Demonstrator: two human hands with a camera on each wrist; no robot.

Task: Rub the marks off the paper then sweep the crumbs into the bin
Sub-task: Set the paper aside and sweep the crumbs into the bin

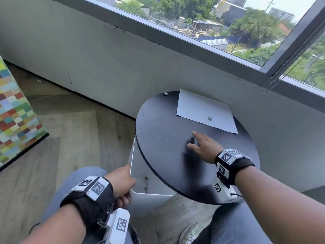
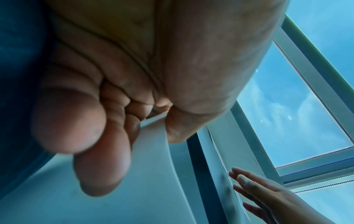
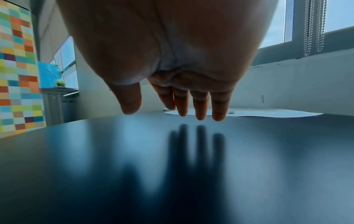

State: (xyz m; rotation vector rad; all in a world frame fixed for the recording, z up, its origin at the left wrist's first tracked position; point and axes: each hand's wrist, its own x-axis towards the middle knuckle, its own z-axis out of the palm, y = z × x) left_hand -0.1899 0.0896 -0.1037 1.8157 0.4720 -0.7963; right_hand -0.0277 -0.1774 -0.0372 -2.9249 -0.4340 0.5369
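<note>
A white sheet of paper (image 1: 204,110) lies at the far right of the round black table (image 1: 167,131). A small grey lump (image 1: 209,118), seemingly an eraser, sits on the paper's near part. My right hand (image 1: 198,145) hovers flat just over the table's middle, fingers straight (image 3: 199,109), holding nothing; the paper (image 3: 268,114) lies beyond its fingertips. My left hand (image 1: 125,187) grips the rim of a white bin (image 1: 154,184), held against the table's near-left edge below the top. In the left wrist view, thumb and curled fingers (image 2: 103,159) pinch the bin wall (image 2: 153,154).
A second small pale lump (image 1: 165,93) sits at the table's far edge, and a tiny speck (image 1: 144,114) lies near the left edge. A grey wall and window run behind the table. A multicoloured panel (image 1: 15,111) stands on the wooden floor to the left.
</note>
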